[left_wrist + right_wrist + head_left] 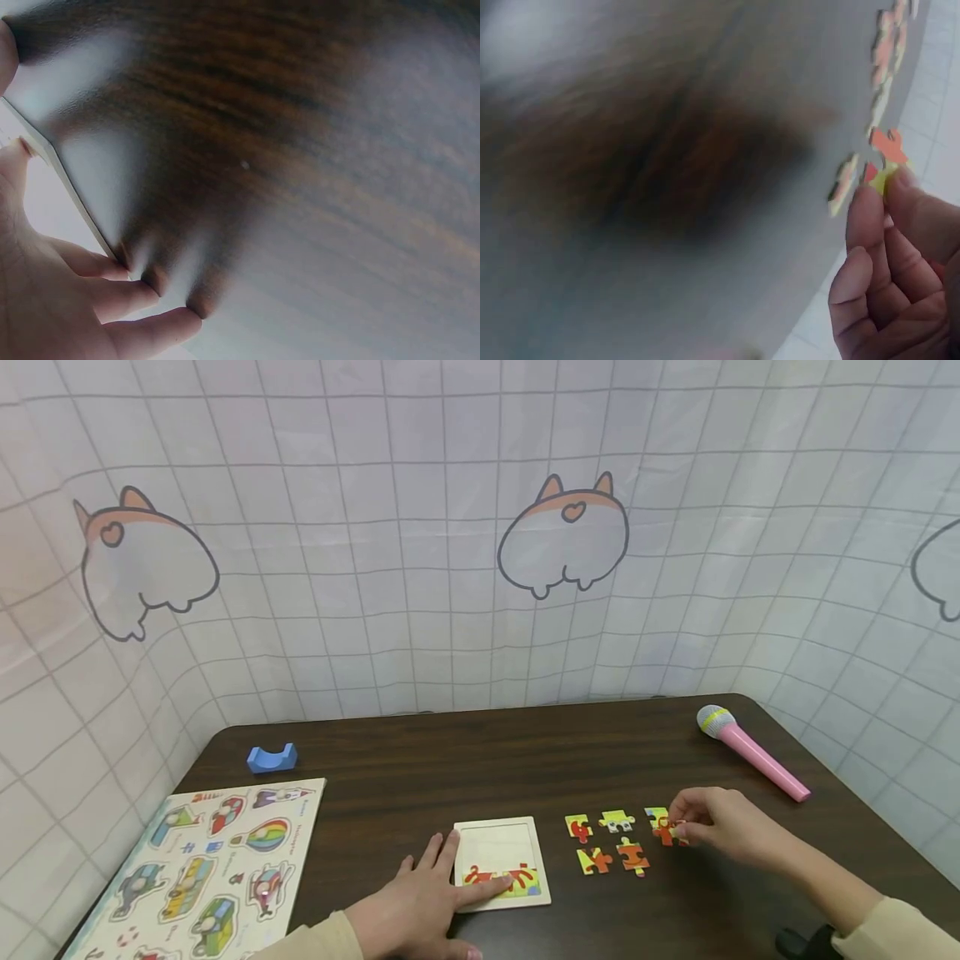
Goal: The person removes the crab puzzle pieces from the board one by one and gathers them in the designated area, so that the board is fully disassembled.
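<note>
My left hand (411, 902) lies spread at the lower left of a small square wooden puzzle tray (497, 843), with one finger across the red and yellow pieces fitted along its bottom. In the left wrist view, the fingers (150, 330) reach straight over the tabletop beside the tray's edge. My right hand (727, 827) pinches a red and yellow jigsaw piece (890, 146) between thumb and fingertips. Another piece (657, 816) lies right behind it, partly covered. Left of these, several loose pieces (633, 857) are spread on the dark table.
On the left is a large picture puzzle board (247, 868) with vehicle shapes. Behind it sits a blue curved block (272, 759). A pink toy microphone (761, 763) lies at the right rear. Something black (810, 943) is by the right sleeve. A white gridded curtain (420, 610) surrounds the table.
</note>
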Tool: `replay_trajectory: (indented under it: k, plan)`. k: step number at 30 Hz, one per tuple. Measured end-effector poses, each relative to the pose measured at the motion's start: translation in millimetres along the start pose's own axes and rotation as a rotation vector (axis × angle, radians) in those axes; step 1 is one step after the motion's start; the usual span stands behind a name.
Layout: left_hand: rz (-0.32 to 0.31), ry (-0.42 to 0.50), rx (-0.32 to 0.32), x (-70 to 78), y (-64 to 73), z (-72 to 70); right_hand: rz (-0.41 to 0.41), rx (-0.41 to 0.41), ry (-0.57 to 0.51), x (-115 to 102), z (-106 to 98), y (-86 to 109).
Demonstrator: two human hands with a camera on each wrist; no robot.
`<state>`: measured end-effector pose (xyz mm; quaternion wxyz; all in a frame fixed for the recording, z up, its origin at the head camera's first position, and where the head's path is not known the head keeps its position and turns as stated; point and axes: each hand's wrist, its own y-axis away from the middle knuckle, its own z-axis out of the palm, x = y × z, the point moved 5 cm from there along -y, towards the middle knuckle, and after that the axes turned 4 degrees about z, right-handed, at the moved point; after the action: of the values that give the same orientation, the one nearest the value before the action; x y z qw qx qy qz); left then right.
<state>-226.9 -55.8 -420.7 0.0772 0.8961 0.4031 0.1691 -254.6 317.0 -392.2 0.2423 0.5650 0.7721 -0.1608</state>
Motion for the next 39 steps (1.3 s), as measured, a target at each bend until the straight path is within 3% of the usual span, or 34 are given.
replay_trajectory:
  k: [6,17,39]
  plan:
    - [0.007,-0.012,0.007,0.7,0.3,-0.5,0.022,-0.084,-0.05,10.5,4.1,6.4]
    - [-0.014,0.002,-0.014,-0.4,-1.7,1.6,-0.029,-0.087,0.045,10.0,8.1,1.7]
    - [-0.005,0.0,-0.007,-0.4,-0.6,0.5,-0.051,-0.061,0.05,13.1,6.5,5.6]
